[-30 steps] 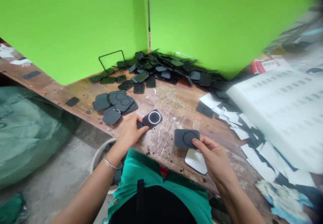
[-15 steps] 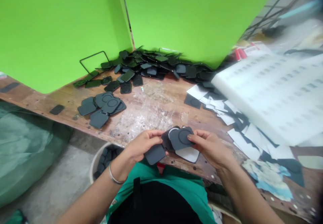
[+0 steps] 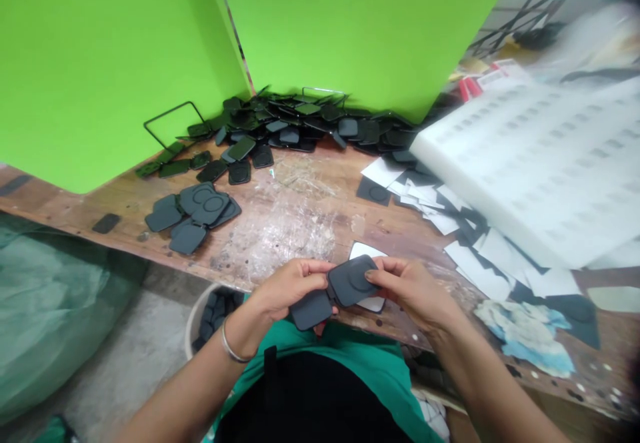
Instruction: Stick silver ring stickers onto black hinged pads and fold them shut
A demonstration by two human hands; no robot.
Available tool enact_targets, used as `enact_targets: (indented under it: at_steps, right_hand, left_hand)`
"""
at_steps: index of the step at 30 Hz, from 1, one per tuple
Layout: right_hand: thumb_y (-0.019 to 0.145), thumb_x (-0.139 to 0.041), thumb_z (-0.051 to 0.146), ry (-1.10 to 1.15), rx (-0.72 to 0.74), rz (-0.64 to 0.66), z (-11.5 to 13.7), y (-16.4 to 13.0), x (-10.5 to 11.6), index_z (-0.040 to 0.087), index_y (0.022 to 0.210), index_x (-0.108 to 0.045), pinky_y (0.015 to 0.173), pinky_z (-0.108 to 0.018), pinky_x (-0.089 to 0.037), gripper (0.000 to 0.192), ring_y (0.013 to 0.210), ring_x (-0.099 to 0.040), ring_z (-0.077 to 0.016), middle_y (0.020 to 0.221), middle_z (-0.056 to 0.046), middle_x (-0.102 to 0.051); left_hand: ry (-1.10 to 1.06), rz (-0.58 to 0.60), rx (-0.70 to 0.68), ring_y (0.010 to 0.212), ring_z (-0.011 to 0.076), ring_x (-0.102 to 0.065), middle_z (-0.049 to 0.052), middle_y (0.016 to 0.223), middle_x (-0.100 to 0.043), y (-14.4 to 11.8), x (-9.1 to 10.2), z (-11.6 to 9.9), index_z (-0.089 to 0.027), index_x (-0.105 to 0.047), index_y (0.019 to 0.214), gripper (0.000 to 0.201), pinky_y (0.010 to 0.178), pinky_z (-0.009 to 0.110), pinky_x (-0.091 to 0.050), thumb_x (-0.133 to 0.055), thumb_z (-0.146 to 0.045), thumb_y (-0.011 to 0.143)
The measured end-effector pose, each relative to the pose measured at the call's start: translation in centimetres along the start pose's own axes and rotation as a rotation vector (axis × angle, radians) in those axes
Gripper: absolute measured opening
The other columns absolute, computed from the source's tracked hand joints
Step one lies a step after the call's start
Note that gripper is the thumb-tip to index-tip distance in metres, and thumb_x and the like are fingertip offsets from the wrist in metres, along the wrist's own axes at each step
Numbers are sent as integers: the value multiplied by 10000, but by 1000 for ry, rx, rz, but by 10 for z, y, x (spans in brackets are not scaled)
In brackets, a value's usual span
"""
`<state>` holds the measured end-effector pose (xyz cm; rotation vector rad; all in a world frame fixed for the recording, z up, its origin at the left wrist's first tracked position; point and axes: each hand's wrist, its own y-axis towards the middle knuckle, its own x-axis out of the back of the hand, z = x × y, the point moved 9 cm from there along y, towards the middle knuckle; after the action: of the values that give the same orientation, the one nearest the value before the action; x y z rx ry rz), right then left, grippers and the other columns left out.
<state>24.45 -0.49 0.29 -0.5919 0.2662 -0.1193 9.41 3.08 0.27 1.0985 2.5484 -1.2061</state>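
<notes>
Your left hand (image 3: 290, 290) and right hand (image 3: 407, 290), both pinched shut on two overlapping pads (image 3: 336, 290) over the table (image 3: 300, 216) edge, could drop one if the overlap slips.

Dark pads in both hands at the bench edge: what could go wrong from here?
1. The left hand holds a second dark pad low, beyond the bench edge and over the lap; a loose grip could drop it, perhaps into the bucket below.
2. The right hand pinches only one side of the ringed pad, so it might tilt out of line.
3. The white sheet lies right under the hands and could get swept off.
</notes>
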Motion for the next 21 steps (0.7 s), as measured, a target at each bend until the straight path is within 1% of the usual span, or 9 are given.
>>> enact_targets:
  at_steps: [11,17,21]
  right_hand:
    - [572,-804,456,-133,38,-11,3,-1,-1,181,574,-546,604,-268,-417,377,612,-498,-125,636,13,-568]
    - [565,-798,434,-155,65,-37,9,-3,-2,183,538,-522,575,-252,-394,374,600,-480,-116,641,11,-573]
    - [568,-802,415,-175,80,-53,11,-4,-1,176,550,-547,587,-249,-402,350,619,-490,-117,680,1,-600]
  left_hand:
    - [0,-11,12,618,173,-714,86,772,-749,-1,0,3,-126,-685,1185,490,588,243,-572,-708,-238,708]
    - [-10,4,7,617,176,-712,80,775,-750,-1,-1,3,-137,-685,1192,483,594,257,-572,-701,-231,719]
    - [-10,-14,9,598,175,-708,87,782,-753,-1,1,4,-121,-684,1192,488,589,263,-573,-705,-230,716]
